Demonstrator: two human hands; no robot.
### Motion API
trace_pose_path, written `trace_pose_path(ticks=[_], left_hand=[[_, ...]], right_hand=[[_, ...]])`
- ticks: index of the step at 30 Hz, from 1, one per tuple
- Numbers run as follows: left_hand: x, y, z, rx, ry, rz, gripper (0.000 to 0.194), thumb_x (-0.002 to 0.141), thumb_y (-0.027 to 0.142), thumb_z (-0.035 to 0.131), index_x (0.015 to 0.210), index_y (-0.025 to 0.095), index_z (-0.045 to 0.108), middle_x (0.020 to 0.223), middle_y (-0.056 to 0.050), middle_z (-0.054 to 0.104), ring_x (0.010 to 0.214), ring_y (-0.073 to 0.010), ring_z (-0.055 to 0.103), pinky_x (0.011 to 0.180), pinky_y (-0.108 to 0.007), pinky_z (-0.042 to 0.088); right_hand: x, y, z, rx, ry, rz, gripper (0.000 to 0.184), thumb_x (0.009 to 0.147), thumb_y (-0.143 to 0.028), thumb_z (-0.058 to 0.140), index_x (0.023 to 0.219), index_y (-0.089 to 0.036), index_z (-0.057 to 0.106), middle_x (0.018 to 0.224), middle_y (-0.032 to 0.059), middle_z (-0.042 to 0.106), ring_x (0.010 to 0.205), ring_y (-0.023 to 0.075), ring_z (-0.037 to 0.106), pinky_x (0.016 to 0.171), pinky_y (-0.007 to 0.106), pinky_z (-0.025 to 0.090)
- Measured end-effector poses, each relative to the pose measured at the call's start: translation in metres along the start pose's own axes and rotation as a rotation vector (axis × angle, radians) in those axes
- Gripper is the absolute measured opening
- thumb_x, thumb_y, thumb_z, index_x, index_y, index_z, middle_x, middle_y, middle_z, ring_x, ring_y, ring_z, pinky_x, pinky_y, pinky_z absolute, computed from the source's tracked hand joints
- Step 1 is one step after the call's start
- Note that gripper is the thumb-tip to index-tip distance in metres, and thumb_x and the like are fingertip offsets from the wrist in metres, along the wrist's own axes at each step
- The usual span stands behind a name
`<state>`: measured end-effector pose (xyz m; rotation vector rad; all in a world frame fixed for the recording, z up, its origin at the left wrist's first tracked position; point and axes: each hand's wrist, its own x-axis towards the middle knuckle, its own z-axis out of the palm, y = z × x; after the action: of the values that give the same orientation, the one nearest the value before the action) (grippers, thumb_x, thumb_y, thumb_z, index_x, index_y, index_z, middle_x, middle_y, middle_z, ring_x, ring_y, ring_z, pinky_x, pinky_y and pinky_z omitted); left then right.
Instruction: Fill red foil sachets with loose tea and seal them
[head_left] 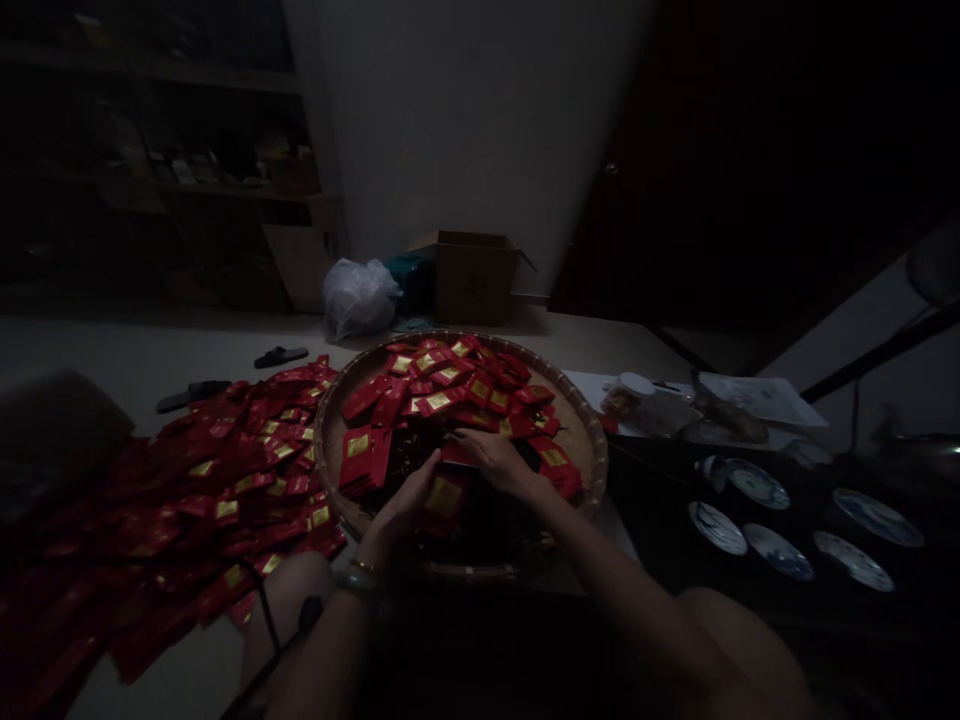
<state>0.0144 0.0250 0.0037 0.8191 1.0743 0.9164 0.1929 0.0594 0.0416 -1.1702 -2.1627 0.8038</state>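
Observation:
A wide round woven tray (598, 440) stands in front of me, heaped with small red packets (439, 402) that carry gold labels. Over its near part, my left hand (407, 497) grips the left side of a red packet (444, 497), or a small stack of them. On the other side my right hand (496, 462) has its fingers curved over the top edge of the same packet. Dark loose bits lie on the tray around and under my hands. A neat stack of red packets (361, 458) sits left of my left hand. The dim light hides most fingertips.
A large pile of red packets (255, 500) covers the floor on the left, near dark slippers (281, 356). Behind the tray are a white plastic bag (360, 297) and an open cardboard box (476, 280). Several patterned plates (757, 484) lie on a dark surface at right.

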Motion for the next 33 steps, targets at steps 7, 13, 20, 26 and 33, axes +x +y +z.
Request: trace_pose_path(ticks=[7, 13, 20, 26, 33], left_hand=[[-0.011, 0.006, 0.008, -0.061, 0.005, -0.125, 0.058, 0.084, 0.054, 0.051, 0.126, 0.014, 0.054, 0.081, -0.007, 0.072, 0.065, -0.0203, 0.065, 0.062, -0.032, 0.051], [-0.012, 0.004, 0.006, -0.044, -0.049, -0.193, 0.067, 0.078, 0.063, 0.053, 0.12, 0.011, 0.056, 0.076, -0.007, 0.07, 0.062, -0.0194, 0.063, 0.06, -0.031, 0.05], [-0.015, 0.01, 0.014, 0.015, -0.021, -0.225, 0.06, 0.08, 0.063, 0.05, 0.109, 0.011, 0.06, 0.067, -0.004, 0.067, 0.055, -0.0165, 0.061, 0.053, -0.028, 0.05], [-0.007, 0.004, 0.01, -0.005, -0.012, -0.236, 0.059, 0.08, 0.064, 0.049, 0.104, 0.012, 0.062, 0.067, -0.005, 0.068, 0.056, -0.0184, 0.063, 0.054, -0.03, 0.051], [0.0, 0.003, 0.007, -0.058, -0.061, -0.103, 0.06, 0.083, 0.063, 0.044, 0.105, 0.01, 0.063, 0.074, -0.01, 0.073, 0.061, -0.0214, 0.067, 0.058, -0.032, 0.053]], right_hand=[[-0.011, 0.002, 0.002, 0.135, -0.119, -0.077, 0.068, 0.082, -0.05, 0.058, 0.139, -0.017, 0.041, 0.137, 0.0138, 0.05, 0.123, 0.0279, 0.05, 0.102, 0.044, 0.04], [-0.006, 0.009, -0.003, 0.215, -0.009, -0.006, 0.042, 0.077, -0.041, 0.065, 0.111, -0.017, 0.065, 0.11, 0.0092, 0.068, 0.101, 0.0264, 0.063, 0.089, 0.039, 0.048], [0.001, 0.007, -0.006, 0.314, 0.006, 0.093, 0.031, 0.072, -0.038, 0.067, 0.093, -0.015, 0.071, 0.094, 0.0068, 0.072, 0.089, 0.0238, 0.065, 0.079, 0.033, 0.05], [0.002, 0.002, -0.006, 0.317, 0.019, 0.114, 0.029, 0.073, -0.037, 0.065, 0.093, -0.016, 0.07, 0.093, 0.0053, 0.072, 0.087, 0.022, 0.065, 0.077, 0.031, 0.049], [-0.029, 0.052, -0.029, 0.012, 0.033, 0.233, 0.039, 0.072, -0.035, 0.069, 0.106, -0.017, 0.065, 0.103, 0.0083, 0.069, 0.092, 0.0237, 0.064, 0.082, 0.034, 0.048]])
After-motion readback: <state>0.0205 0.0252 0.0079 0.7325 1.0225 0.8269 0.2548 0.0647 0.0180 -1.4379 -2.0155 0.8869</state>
